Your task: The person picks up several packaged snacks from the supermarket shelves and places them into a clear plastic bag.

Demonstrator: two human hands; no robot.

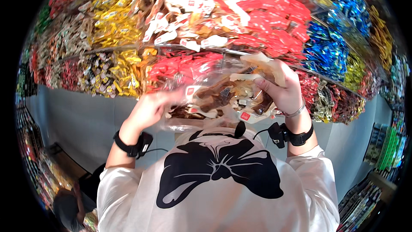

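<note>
A clear plastic bag (177, 123) hangs in front of my chest, with several brown-and-white snack packets (222, 95) in or against it. At its left side, my left hand (149, 108) grips the film; the fingers are blurred and partly lost in the glare. My right hand (286, 91) is closed around wrapped snack packets (257, 59) at the right side of the bag, thumb on top. One packet with a red square mark (245, 116) hangs below that hand. Whether the right-hand packets are inside the bag cannot be told.
Tiered bins hold white packets (193, 6), red packets (273, 19), yellow packets (119, 13) and blue packets (325, 48). A clear divider edge (193, 47) runs between tiers. Stocked shelves (357, 204) stand behind at right. Another person (69, 206) is at lower left.
</note>
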